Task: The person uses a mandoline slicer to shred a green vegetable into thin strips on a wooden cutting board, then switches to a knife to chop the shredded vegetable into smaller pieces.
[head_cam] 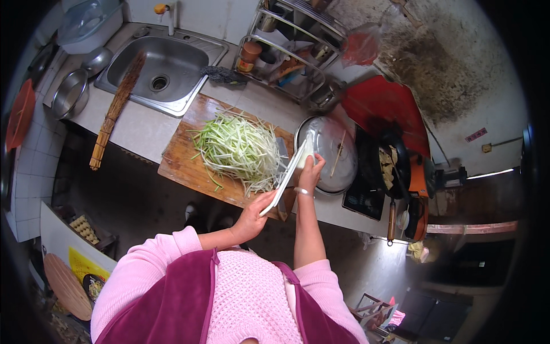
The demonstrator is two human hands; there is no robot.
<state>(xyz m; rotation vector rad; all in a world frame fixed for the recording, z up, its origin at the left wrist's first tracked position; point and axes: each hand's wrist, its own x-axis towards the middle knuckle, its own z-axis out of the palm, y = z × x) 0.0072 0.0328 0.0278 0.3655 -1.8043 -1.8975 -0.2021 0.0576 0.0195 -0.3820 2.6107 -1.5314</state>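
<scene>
My left hand (252, 216) grips the lower end of a long white slicer or grater (284, 182), held tilted and seen nearly edge-on. Against its upper part, my right hand (311, 172) holds a pale whitish-green piece (306, 155), apparently vegetable and partly hidden by the fingers. To the left, a large heap of pale green and white vegetable shreds (240, 148) lies on a wooden cutting board (177, 157). A grey metal blade (282, 148) shows at the heap's right side, partly covered.
A straw whisk (112, 118) lies across the steel sink's (150, 56) left rim, near metal bowls (71, 94). Behind the board stands a wire rack (283, 56). A domed lid (328, 150) and a wok (393, 163) containing pale food are at the right.
</scene>
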